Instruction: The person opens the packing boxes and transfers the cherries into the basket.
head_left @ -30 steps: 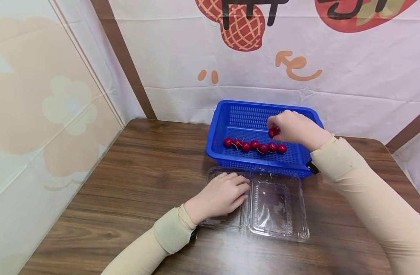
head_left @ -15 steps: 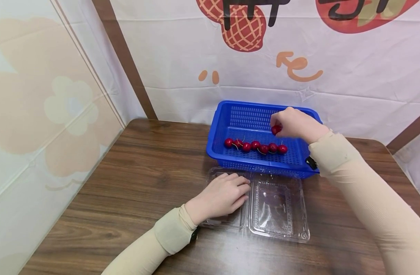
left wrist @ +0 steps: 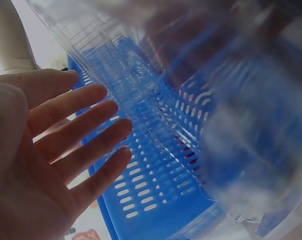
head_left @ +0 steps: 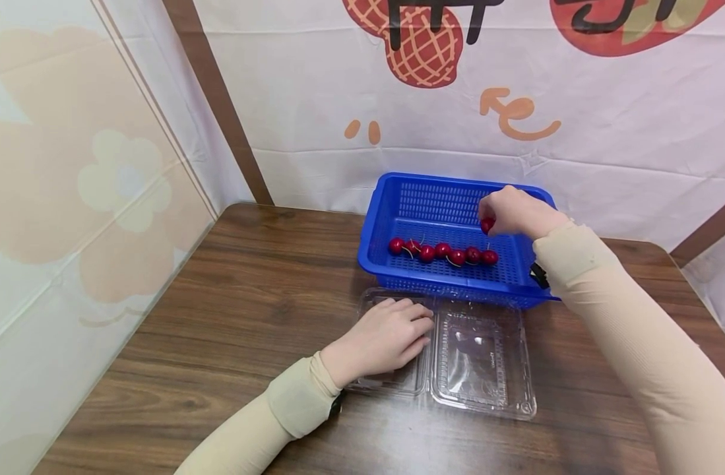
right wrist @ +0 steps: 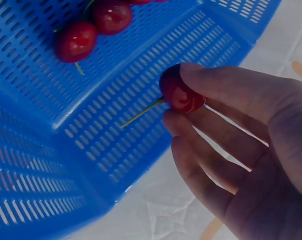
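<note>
Over the back right of the blue basket [head_left: 368, 257], my right hand [head_left: 519, 212] pinches a cherry [right wrist: 178, 90] between thumb and fingers. Its green stem points away from the hand in the right wrist view. Several more cherries [head_left: 442, 251] lie in a row on the basket floor. My left hand [head_left: 386, 335] rests over the left half of a clear plastic clamshell box [head_left: 472, 363], which lies unfolded in front of the basket. In the left wrist view the fingers [left wrist: 91, 135] of that hand are spread and relaxed, with the clear plastic beside them.
Everything stands on a brown wooden table [head_left: 237, 316]. A white printed cloth [head_left: 315, 86] hangs right behind the basket, and another cloth panel [head_left: 89, 198] borders the table's left side. The basket's front wall meets the back edge of the box.
My right hand has shifted to the right inside the basket with the cherry in its fingers. The left hand and the box have stayed in place.
</note>
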A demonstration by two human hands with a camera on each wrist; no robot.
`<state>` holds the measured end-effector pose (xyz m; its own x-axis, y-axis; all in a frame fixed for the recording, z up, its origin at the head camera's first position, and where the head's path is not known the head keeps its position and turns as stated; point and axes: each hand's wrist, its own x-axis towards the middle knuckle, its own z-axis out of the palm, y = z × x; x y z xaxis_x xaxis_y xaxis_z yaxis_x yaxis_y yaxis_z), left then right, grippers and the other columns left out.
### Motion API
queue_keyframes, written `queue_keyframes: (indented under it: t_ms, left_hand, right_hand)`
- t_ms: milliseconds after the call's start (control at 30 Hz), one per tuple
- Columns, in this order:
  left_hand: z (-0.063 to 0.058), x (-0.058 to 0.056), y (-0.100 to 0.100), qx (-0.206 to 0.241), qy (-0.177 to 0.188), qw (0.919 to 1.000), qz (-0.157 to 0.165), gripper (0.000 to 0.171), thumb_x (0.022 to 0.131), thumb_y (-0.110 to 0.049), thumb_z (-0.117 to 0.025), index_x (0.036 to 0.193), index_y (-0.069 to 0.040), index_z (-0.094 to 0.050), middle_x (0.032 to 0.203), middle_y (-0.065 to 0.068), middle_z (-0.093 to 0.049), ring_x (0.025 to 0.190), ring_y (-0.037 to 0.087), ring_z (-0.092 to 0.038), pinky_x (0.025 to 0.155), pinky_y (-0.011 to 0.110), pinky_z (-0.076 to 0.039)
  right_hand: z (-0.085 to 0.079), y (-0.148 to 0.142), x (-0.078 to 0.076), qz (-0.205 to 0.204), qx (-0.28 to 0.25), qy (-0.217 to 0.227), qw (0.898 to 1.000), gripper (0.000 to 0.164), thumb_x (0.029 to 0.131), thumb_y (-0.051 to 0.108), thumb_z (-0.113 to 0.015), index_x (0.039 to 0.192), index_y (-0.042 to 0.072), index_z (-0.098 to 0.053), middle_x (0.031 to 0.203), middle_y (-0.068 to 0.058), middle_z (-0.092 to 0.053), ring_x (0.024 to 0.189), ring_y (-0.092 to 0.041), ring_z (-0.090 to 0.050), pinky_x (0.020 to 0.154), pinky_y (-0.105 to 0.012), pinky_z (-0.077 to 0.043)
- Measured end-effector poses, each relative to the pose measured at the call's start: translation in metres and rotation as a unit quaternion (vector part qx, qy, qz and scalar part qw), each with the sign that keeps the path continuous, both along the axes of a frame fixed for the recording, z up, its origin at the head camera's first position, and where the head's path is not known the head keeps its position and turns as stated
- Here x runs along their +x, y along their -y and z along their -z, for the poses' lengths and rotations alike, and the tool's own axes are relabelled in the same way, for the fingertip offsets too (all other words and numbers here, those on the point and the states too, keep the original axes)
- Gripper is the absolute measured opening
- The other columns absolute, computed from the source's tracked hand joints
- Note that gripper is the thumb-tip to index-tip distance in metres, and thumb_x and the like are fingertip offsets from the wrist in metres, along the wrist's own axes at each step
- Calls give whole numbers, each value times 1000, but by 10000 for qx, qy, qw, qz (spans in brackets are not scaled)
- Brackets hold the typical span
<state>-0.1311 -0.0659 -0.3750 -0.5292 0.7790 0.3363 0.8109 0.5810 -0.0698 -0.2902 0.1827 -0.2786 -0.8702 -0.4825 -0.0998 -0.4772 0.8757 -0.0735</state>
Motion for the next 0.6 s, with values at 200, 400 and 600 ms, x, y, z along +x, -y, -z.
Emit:
queue_keyframes:
  t_ms: [200,400,600]
  left_hand:
    - [-1,1,0,-15,-13,10000,-2,24,89,-29,-53,103,-17,-68,111,-3,-65,98,14,-56,75,30,-48]
    - [-3,1,0,-17,10,10000,-17,24,89,-29,-53,103,-17,-68,111,-3,-65,98,14,-56,75,30,-48]
    - [-4,1,0,-14,16,10000,-14,23,89,-29,-53,102,-17,-68,111,-3,-65,97,14,-56,76,30,-48]
  right_hand:
    - [3,-3,-2,9,52,67,10000,24,67,4,-74,90,2,-67,86,-13,-68,78,-25,-60,73,-47,-53]
    - [4,-7,-1,163,92,247,9995,28,67,3,-74,94,1,-67,86,-13,-67,78,-25,-59,73,-47,-53]
    - [4,-11,-1,300,176,413,9985,29,67,1,-72,95,1,-67,89,-14,-67,78,-25,-58,72,-46,-54]
